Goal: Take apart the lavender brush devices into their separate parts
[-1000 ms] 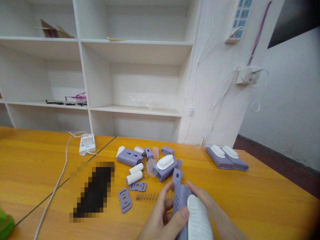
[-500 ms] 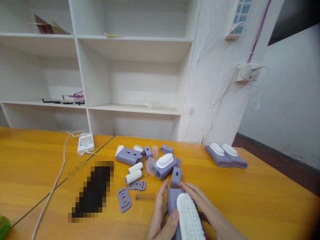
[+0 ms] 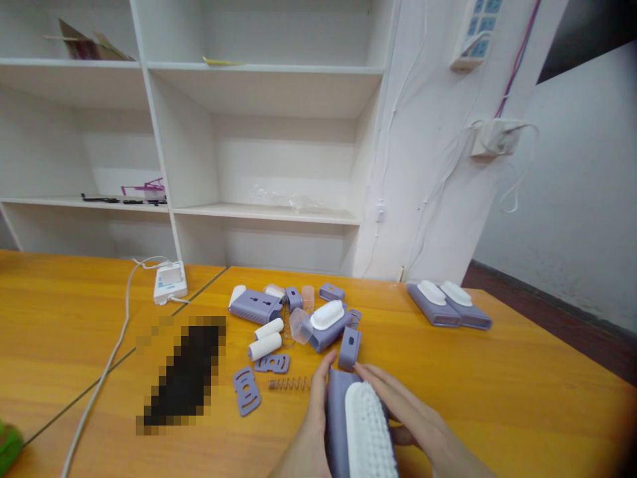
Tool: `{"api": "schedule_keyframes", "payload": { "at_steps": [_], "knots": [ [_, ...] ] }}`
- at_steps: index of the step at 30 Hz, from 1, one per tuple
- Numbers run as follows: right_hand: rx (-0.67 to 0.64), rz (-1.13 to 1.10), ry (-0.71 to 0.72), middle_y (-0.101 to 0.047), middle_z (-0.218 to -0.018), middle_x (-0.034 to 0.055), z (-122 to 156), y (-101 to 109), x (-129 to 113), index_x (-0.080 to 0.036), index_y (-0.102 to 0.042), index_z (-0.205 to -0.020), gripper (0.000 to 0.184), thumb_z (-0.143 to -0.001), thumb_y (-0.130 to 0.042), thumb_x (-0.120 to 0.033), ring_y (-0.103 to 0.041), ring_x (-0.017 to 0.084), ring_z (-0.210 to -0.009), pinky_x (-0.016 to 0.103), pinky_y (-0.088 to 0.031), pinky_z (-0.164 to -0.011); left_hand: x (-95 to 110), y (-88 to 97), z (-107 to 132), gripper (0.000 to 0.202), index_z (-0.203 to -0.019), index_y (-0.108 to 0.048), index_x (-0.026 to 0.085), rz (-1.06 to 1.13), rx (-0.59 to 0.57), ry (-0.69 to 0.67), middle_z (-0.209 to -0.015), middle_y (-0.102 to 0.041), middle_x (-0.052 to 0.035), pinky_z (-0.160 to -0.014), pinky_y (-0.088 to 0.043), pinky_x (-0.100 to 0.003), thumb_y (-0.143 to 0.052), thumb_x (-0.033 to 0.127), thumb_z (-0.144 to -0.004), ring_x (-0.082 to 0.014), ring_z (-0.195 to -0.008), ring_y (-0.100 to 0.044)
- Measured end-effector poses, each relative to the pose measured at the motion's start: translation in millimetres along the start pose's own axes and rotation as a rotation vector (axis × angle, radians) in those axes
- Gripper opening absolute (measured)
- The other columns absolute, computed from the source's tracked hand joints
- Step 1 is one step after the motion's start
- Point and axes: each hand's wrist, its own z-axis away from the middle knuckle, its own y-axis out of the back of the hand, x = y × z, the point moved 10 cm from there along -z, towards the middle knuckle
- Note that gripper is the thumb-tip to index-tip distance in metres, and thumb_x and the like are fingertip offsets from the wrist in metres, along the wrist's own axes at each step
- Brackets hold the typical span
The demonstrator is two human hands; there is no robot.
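Both my hands hold a purple case with a white ribbed pad on top [image 3: 358, 418], low in the middle of the view. My left hand [image 3: 311, 431] wraps its left side, fingers closed against it. Along its right side lies my right hand [image 3: 413, 421], fingers pressed to the case. Just beyond the case a small purple cap piece [image 3: 349, 348] rests on the orange table [image 3: 522, 392]. A metal spring [image 3: 289, 384] lies to the left of my left hand.
Loose purple parts, two white rollers [image 3: 265, 337] and a clear cup [image 3: 300, 326] are scattered mid-table. Two finished purple units [image 3: 449, 303] lie at the right. A white power strip [image 3: 170, 281] with its cable sits at the left. White shelves stand behind.
The case has turned in my hands from tilted to lying flatter with the white pad facing up. The small purple cap that was on its far end now rests on the table.
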Motion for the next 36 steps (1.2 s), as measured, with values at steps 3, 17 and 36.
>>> {"api": "schedule_keyframes", "payload": {
  "at_steps": [3, 17, 36],
  "knots": [
    [0.021, 0.081, 0.028, -0.054, -0.158, 0.0038, 1.4, 2.8, -4.6, -0.037, -0.053, -0.152, 0.093, -0.068, -0.092, -0.037, -0.051, 0.039, -0.144, 0.042, -0.050, -0.113, 1.1, 1.7, -7.5, 0.123, -0.160, -0.033, 0.024, 0.002, 0.041, 0.038, -0.147, -0.059, -0.0145, -0.125, -0.023, -0.060, -0.092, 0.064, -0.059, -0.0428, -0.146, -0.045],
    [0.098, 0.112, 0.035, -0.064, -0.144, 0.0123, 3.0, -5.9, 8.0, -0.030, -0.054, -0.152, 0.083, -0.077, -0.082, -0.051, -0.059, 0.040, -0.136, 0.043, -0.053, -0.110, -0.5, -13.1, 0.7, 0.117, -0.160, -0.034, 0.019, -0.004, -0.122, 0.081, -0.121, -0.072, -0.0130, -0.116, -0.040, -0.057, -0.082, 0.072, -0.067, -0.0393, -0.122, -0.067],
    [0.017, 0.150, 0.051, -0.064, -0.147, 0.0069, 6.3, -0.9, -9.5, -0.035, -0.056, -0.151, 0.096, -0.063, -0.094, -0.038, -0.063, 0.041, -0.132, 0.041, -0.058, -0.104, 26.7, -6.1, 19.1, 0.091, -0.147, -0.056, 0.019, -0.271, -0.102, -0.033, -0.131, -0.070, -0.0167, -0.107, -0.048, -0.059, -0.082, 0.062, -0.071, -0.0461, -0.129, -0.061]
  ]
}}
